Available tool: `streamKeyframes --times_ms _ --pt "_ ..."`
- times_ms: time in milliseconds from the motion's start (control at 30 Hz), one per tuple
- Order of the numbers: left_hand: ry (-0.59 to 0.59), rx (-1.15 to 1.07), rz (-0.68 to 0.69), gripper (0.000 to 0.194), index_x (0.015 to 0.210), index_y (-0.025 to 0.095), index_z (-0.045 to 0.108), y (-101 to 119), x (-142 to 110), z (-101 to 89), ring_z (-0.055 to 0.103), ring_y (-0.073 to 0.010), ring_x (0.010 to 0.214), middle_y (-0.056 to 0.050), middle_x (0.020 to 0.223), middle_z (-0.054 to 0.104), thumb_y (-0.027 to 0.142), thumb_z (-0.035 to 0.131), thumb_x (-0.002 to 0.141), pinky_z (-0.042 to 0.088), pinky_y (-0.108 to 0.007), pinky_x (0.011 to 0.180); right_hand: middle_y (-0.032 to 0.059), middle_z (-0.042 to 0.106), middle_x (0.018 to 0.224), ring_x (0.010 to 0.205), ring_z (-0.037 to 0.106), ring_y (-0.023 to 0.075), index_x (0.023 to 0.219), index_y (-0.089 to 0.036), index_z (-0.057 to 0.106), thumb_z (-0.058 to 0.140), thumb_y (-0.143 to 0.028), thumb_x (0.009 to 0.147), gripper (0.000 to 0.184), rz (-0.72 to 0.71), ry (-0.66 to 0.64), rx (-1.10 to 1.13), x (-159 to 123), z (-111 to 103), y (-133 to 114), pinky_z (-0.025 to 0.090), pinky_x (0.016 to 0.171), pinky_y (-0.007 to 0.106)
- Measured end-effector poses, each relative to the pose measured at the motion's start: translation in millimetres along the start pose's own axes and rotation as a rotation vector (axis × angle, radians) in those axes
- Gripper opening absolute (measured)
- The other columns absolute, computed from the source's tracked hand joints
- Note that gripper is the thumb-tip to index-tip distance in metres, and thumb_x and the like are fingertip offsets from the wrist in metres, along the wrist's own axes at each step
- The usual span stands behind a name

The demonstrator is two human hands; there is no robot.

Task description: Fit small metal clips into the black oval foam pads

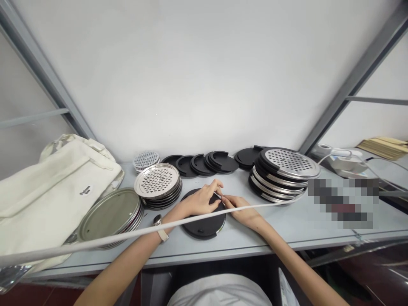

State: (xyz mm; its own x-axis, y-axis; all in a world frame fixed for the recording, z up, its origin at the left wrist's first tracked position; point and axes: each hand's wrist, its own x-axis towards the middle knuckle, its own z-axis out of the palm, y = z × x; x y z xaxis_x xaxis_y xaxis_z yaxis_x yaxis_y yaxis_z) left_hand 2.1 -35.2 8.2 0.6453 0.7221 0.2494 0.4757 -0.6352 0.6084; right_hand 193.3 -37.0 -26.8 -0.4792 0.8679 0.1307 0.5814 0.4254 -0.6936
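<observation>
- Black plate (201,224) lay flat toward the worktop's (270,231) near side, round, so without a long axis.
- Left hand (205,199), curled, was nearer, arching over it; right hand (239,209) was at its right edge, fingers bunched.
- Whether either pinched anything, I cannot tell.

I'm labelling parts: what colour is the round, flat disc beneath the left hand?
The round disc is black; see the head view.

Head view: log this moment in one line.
left hand: over black disc | right hand: at disc's upper-right edge | anything pinched: too small to tell | perforated-topped stack: right of both hands
</observation>
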Motion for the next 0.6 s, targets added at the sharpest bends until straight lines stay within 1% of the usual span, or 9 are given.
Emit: streamKeyframes --times_ms 100,200,333,467,600 --pt "-0.015 0.011 0.003 0.041 0.121 0.021 0.036 0 0 0.3 0.056 -0.0209 0.099 -0.008 0.109 0.055 0.014 0.048 0.082 0.046 -0.037 0.088 -0.0011 0.050 0.061 0.057 0.042 0.0132 0.067 -0.019 0.049 0.032 -0.045 0.094 0.041 0.011 0.000 0.025 1 1 3 0.032 0.054 0.025" --pt "-0.013 0.055 0.000 0.041 0.122 0.021 0.036 0 0 0.5 0.055 -0.0217 0.100 -0.009 0.112 0.054 0.014 0.046 0.083 0.046 -0.038 0.089 -0.0021 0.046 0.059 0.056 0.039 0.0125 0.065 -0.019 0.044 0.032 -0.049 0.093 0.043 0.019 0.011 0.059 2 3 4 0.030 0.053 0.025" --pt "0.002 0.108 -0.004 0.041 0.121 0.022 0.038 1 -1 0.7 0.052 -0.0226 0.102 -0.009 0.114 0.052 0.014 0.047 0.083 0.045 -0.039 0.091 -0.0027 0.045 0.060 0.057 0.039 0.0120 0.067 -0.019 0.043 0.032 -0.051 0.093 0.043 0.027 0.039 0.124 1 5 4 0.031 0.053 0.024" --pt "0.018 0.131 0.002 0.037 0.118 0.021 0.039 1 -2 1.2 0.051 -0.0229 0.103 -0.008 0.111 0.053 0.014 0.047 0.083 0.045 -0.039 0.091 -0.0042 0.042 0.059 0.055 0.036 0.0106 0.066 -0.019 0.041 0.042 -0.050 0.089 0.039 0.044 0.064 0.154 2 7 8 0.029 0.051 0.023" --pt "0.044 0.189 0.063 0.034 0.115 0.020 0.040 3 -1 1.8 0.049 -0.0217 0.106 -0.008 0.111 0.053 0.013 0.047 0.082 0.042 -0.036 0.094 -0.0044 0.042 0.060 0.056 0.036 0.0104 0.069 -0.019 0.043 0.045 -0.048 0.088 0.035 0.047 0.076 0.196 3 9 12 0.030 0.050 0.022"
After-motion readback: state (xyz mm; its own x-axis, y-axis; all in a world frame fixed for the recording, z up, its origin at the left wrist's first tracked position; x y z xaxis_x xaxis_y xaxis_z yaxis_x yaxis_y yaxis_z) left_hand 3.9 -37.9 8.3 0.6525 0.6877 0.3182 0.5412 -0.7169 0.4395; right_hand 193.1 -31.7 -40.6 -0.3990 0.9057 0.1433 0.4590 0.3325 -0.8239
